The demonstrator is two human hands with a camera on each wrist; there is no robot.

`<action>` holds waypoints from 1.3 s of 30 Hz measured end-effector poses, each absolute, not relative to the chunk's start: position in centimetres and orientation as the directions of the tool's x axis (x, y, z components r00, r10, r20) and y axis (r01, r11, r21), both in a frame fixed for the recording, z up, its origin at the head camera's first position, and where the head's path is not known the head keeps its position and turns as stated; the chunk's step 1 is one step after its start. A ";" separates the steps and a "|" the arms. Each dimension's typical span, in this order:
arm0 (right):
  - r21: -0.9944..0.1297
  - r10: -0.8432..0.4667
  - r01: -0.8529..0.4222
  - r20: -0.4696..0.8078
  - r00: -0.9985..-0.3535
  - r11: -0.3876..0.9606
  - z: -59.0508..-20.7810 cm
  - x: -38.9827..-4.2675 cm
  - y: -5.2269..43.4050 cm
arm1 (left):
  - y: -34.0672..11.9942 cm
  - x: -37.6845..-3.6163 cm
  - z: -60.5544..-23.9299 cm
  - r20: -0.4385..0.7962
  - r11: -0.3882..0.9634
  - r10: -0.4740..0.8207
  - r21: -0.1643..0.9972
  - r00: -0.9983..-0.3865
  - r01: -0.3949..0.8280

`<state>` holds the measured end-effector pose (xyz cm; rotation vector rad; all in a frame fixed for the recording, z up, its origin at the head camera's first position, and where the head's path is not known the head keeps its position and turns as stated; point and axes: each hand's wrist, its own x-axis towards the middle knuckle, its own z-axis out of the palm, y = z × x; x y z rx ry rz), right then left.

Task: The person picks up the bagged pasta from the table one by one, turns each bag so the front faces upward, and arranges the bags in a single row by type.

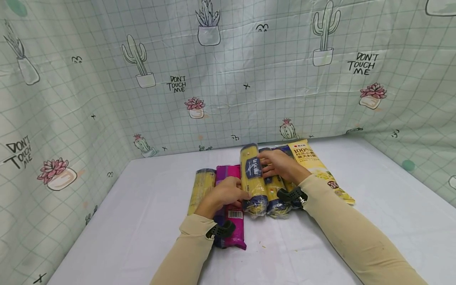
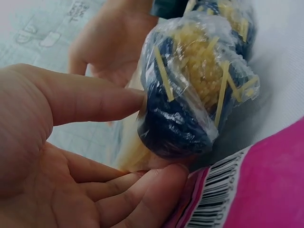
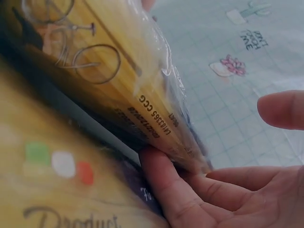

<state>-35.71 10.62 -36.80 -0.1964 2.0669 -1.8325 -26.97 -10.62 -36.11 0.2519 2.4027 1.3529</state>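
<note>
The blue-labelled spaghetti pack point(image 1: 253, 180) lies mid-table between a magenta pack point(image 1: 231, 206) and another spaghetti pack point(image 1: 276, 194). The left hand point(image 1: 224, 194) pinches its near end with curled fingers; the right hand point(image 1: 279, 164) cups its far end. Loose strands poking at the wrapper suggest squeezing could snap pasta or split the film.

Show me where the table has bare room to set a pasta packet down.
Bare table lies right of the yellow packet, up to the cactus curtain. More lies left of the leftmost spaghetti packet, and near the front edge between the sleeves. The middle is crowded: left hand, right hand, pink packet and blue-ended spaghetti side by side.
</note>
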 end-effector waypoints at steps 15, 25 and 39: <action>-0.960 -0.290 0.076 -0.157 -0.944 0.270 -36.7 -35.4 10.1 | -9.5 -26.5 -36.1 -0.196 0.690 0.269 0.722 -0.943 0.047; -0.946 -0.185 0.035 -0.098 -0.978 0.322 -36.2 -35.0 10.1 | -9.8 -26.3 -35.9 -0.161 0.748 0.272 0.656 -0.949 0.103; -0.922 -0.225 -0.036 -0.056 -0.973 0.385 -36.5 -34.7 9.4 | -12.6 -25.3 -35.4 -0.034 0.795 0.310 0.557 -0.950 0.240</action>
